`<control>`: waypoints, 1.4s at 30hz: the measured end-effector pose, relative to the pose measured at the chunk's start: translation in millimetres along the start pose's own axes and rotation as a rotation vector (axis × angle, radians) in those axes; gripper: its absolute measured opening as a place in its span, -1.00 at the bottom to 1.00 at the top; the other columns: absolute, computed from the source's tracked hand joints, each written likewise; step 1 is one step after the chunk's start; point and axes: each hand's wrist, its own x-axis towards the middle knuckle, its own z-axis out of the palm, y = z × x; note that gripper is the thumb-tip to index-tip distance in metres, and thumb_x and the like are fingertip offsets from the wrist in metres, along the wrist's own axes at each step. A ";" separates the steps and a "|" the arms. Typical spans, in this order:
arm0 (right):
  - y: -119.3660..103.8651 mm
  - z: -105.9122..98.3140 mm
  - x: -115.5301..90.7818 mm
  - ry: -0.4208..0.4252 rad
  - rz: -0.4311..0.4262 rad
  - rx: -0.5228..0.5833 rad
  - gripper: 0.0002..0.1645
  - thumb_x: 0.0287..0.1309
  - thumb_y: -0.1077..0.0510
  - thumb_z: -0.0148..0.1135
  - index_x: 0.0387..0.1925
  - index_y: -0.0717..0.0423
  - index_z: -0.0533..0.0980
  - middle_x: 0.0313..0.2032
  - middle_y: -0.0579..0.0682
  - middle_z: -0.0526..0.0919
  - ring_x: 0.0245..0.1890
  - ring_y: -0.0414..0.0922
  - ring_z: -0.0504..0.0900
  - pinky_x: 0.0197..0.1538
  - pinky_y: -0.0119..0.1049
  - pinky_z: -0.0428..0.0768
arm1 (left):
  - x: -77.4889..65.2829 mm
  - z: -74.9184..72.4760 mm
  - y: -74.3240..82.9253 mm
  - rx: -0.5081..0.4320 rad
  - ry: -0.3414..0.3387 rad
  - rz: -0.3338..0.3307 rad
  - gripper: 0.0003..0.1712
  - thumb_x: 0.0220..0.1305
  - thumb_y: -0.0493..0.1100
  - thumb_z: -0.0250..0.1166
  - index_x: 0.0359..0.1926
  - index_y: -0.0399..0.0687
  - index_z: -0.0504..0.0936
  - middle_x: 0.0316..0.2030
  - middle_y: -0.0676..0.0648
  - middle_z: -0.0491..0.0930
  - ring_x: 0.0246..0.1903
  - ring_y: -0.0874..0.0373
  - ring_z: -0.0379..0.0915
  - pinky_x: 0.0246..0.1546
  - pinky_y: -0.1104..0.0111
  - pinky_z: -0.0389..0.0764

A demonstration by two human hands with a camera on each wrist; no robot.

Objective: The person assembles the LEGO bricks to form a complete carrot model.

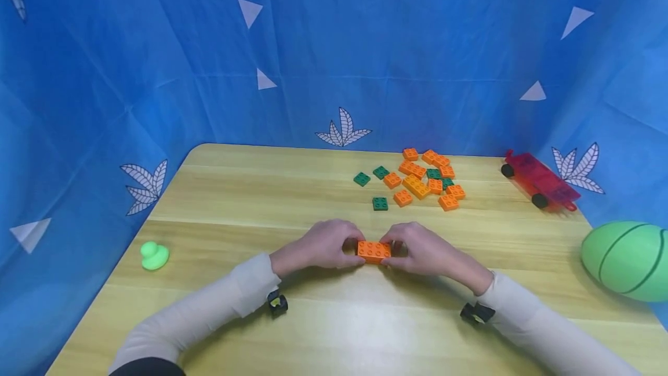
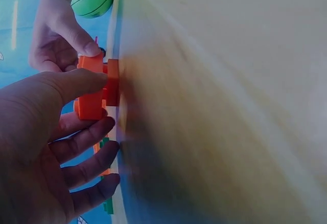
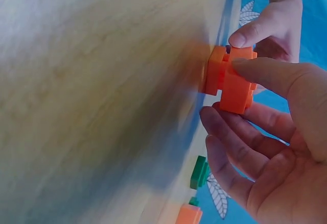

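Both hands meet over the middle of the table at a long orange building brick (image 1: 373, 251), studs up. My left hand (image 1: 332, 243) pinches its left end between thumb and fingers. At the opposite end, my right hand (image 1: 421, 248) pinches it the same way. The wrist views show a second orange brick (image 2: 113, 82) directly beneath, standing on the tabletop. A narrow gap with studs shows between this lower brick (image 3: 215, 71) and the held brick (image 3: 238, 83). From the head view the lower one is mostly hidden.
Behind the hands lie several loose orange bricks (image 1: 416, 187) and a few green bricks (image 1: 380, 203). A red toy car (image 1: 541, 181) stands at the back right, with a green ball (image 1: 626, 261) nearer on the right. A green rubber duck (image 1: 154, 256) sits at the table's left side.
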 end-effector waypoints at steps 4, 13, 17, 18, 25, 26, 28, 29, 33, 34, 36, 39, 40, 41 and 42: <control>0.5 -0.2 1.0 -0.002 -0.003 0.002 -0.71 0.14 0.05 0.53 -0.11 0.02 0.74 -0.29 -0.20 0.74 -0.35 -0.24 0.58 -0.22 -0.39 0.58 | 0.4 -3.3 1.7 0.009 -0.018 -0.002 -0.61 0.22 0.14 0.48 0.00 0.11 0.77 -0.13 0.14 0.74 -0.27 0.28 0.47 -0.26 0.43 0.44; -1.1 -0.2 2.7 0.001 -0.027 -0.021 -0.75 0.13 0.06 0.53 -0.15 0.02 0.73 -0.32 -0.20 0.72 -0.38 -0.26 0.55 -0.25 -0.44 0.53 | 1.5 -6.0 4.7 0.017 -0.030 0.007 -0.62 0.21 0.11 0.49 -0.01 0.07 0.79 -0.16 0.12 0.75 -0.32 0.27 0.44 -0.34 0.45 0.39; -1.4 0.8 2.3 0.000 -0.031 -0.004 -0.76 0.13 0.07 0.53 -0.16 0.02 0.73 -0.33 -0.20 0.71 -0.38 -0.26 0.55 -0.26 -0.45 0.53 | 0.6 -4.1 5.8 0.020 -0.032 0.015 -0.61 0.23 0.10 0.49 0.01 0.05 0.78 -0.24 0.13 0.72 -0.38 0.28 0.38 -0.41 0.47 0.33; -1.3 0.8 2.1 -0.001 -0.031 0.003 -0.76 0.13 0.07 0.53 -0.16 0.02 0.73 -0.33 -0.20 0.71 -0.38 -0.25 0.56 -0.27 -0.46 0.53 | 0.3 -3.4 5.8 0.019 -0.032 0.019 -0.61 0.23 0.10 0.48 0.01 0.05 0.78 -0.26 0.13 0.71 -0.40 0.28 0.37 -0.42 0.47 0.32; 1.4 -2.2 4.1 -0.011 -0.058 0.025 -0.79 0.11 0.10 0.54 -0.21 0.04 0.72 -0.35 -0.18 0.71 -0.40 -0.26 0.58 -0.31 -0.47 0.57 | 1.5 -3.0 5.3 0.033 -0.037 0.042 -0.62 0.24 0.08 0.48 0.00 0.03 0.79 -0.32 0.15 0.66 -0.43 0.30 0.34 -0.45 0.50 0.31; 1.6 -3.0 4.7 -0.012 -0.060 0.023 -0.79 0.11 0.10 0.54 -0.22 0.03 0.72 -0.35 -0.18 0.71 -0.39 -0.26 0.59 -0.30 -0.46 0.58 | 2.3 -3.7 5.4 0.037 -0.039 0.042 -0.65 0.23 0.08 0.48 -0.03 0.04 0.79 -0.34 0.16 0.64 -0.44 0.30 0.34 -0.45 0.50 0.32; 1.9 -3.7 6.1 -0.022 -0.051 0.025 -0.80 0.09 0.10 0.55 -0.25 0.02 0.69 -0.35 -0.19 0.69 -0.37 -0.27 0.58 -0.27 -0.45 0.59 | 3.9 -5.5 6.1 0.050 -0.046 0.036 -0.71 0.21 0.08 0.49 -0.12 0.08 0.78 -0.38 0.17 0.61 -0.45 0.30 0.34 -0.47 0.48 0.31; 1.7 -3.9 6.6 -0.028 -0.047 0.026 -0.80 0.09 0.10 0.55 -0.26 0.01 0.68 -0.35 -0.20 0.68 -0.37 -0.28 0.58 -0.26 -0.45 0.59 | 4.6 -6.3 6.8 0.058 -0.048 0.035 -0.74 0.20 0.08 0.49 -0.17 0.10 0.77 -0.41 0.17 0.59 -0.46 0.30 0.34 -0.47 0.48 0.30; 0.0 -2.3 6.8 -0.058 -0.011 0.054 -0.78 0.07 0.10 0.54 -0.28 -0.01 0.63 -0.36 -0.22 0.64 -0.35 -0.28 0.54 -0.25 -0.45 0.56 | 6.8 -4.2 8.9 0.073 -0.057 0.021 -0.78 0.17 0.08 0.49 -0.28 0.13 0.69 -0.46 0.18 0.53 -0.47 0.29 0.33 -0.50 0.47 0.28; 0.1 -0.9 6.7 -0.063 0.000 0.057 -0.77 0.07 0.09 0.54 -0.28 -0.01 0.62 -0.36 -0.22 0.63 -0.35 -0.28 0.52 -0.25 -0.46 0.55 | 7.2 -2.3 9.1 0.074 -0.060 0.022 -0.77 0.16 0.08 0.49 -0.28 0.12 0.69 -0.45 0.19 0.53 -0.47 0.30 0.33 -0.50 0.48 0.29; 0.2 0.8 6.8 -0.064 0.004 0.055 -0.76 0.06 0.09 0.54 -0.28 -0.02 0.62 -0.37 -0.23 0.62 -0.36 -0.29 0.51 -0.26 -0.45 0.54 | 7.9 1.4 9.4 0.072 -0.059 0.026 -0.77 0.17 0.08 0.48 -0.26 0.11 0.69 -0.44 0.19 0.52 -0.47 0.31 0.34 -0.49 0.49 0.30; 1.0 1.2 8.1 -0.054 -0.005 0.029 -0.77 0.04 0.08 0.54 -0.29 -0.04 0.62 -0.38 -0.24 0.60 -0.37 -0.29 0.49 -0.27 -0.45 0.52 | 8.9 4.0 9.5 0.069 -0.043 0.029 -0.76 0.17 0.08 0.48 -0.25 0.10 0.70 -0.43 0.19 0.54 -0.46 0.31 0.35 -0.48 0.50 0.31; 1.3 0.7 8.4 -0.047 -0.014 0.019 -0.77 0.04 0.08 0.54 -0.29 -0.04 0.62 -0.38 -0.24 0.60 -0.37 -0.29 0.49 -0.27 -0.44 0.52 | 9.3 4.1 9.6 0.066 -0.037 0.028 -0.76 0.16 0.07 0.49 -0.25 0.09 0.70 -0.43 0.19 0.54 -0.47 0.31 0.35 -0.48 0.49 0.31; 1.6 0.0 8.7 -0.040 -0.026 0.011 -0.77 0.04 0.08 0.55 -0.30 -0.03 0.63 -0.38 -0.23 0.61 -0.37 -0.28 0.49 -0.27 -0.43 0.52 | 10.0 4.2 9.5 0.065 -0.031 0.028 -0.76 0.16 0.07 0.49 -0.25 0.09 0.70 -0.44 0.19 0.54 -0.47 0.31 0.35 -0.48 0.50 0.32; 2.0 -0.7 8.8 -0.035 -0.033 0.004 -0.77 0.04 0.08 0.55 -0.30 -0.04 0.63 -0.38 -0.23 0.61 -0.37 -0.28 0.49 -0.27 -0.43 0.52 | 10.7 3.9 9.5 0.062 -0.030 0.028 -0.76 0.15 0.06 0.49 -0.25 0.08 0.70 -0.44 0.19 0.54 -0.47 0.31 0.36 -0.48 0.50 0.32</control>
